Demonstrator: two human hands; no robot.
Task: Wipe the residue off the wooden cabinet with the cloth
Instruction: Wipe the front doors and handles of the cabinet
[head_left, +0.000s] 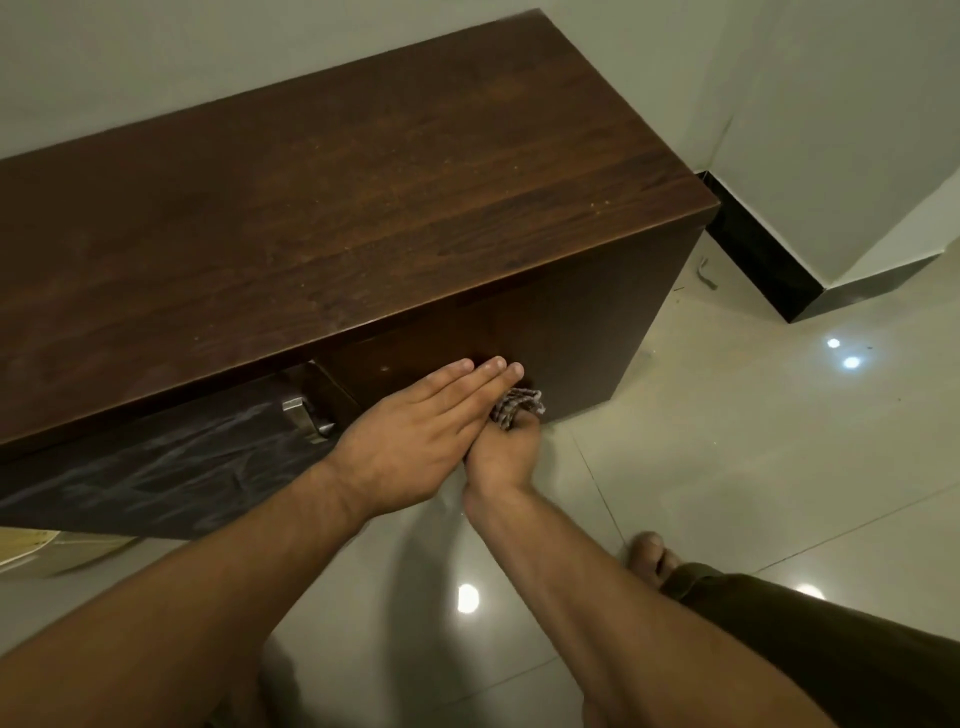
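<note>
A dark brown wooden cabinet (363, 182) stands against the wall, its top dotted with pale specks. My left hand (415, 436) lies flat with straight fingers against the cabinet's front panel, just under the top edge. My right hand (501, 452) is below and right of it, fingers closed around a bunched checked cloth (517, 408) that is pressed to the same front panel. Most of the cloth is hidden inside my fist and under my left fingers.
A metal handle (304, 415) sticks out of the front left of my hands, above a darker panel with whitish smears (171, 467). Glossy pale floor tiles (753, 441) spread to the right. A wall corner with black skirting (769, 260) juts out beyond the cabinet's end. My bare foot (652, 558) is on the floor.
</note>
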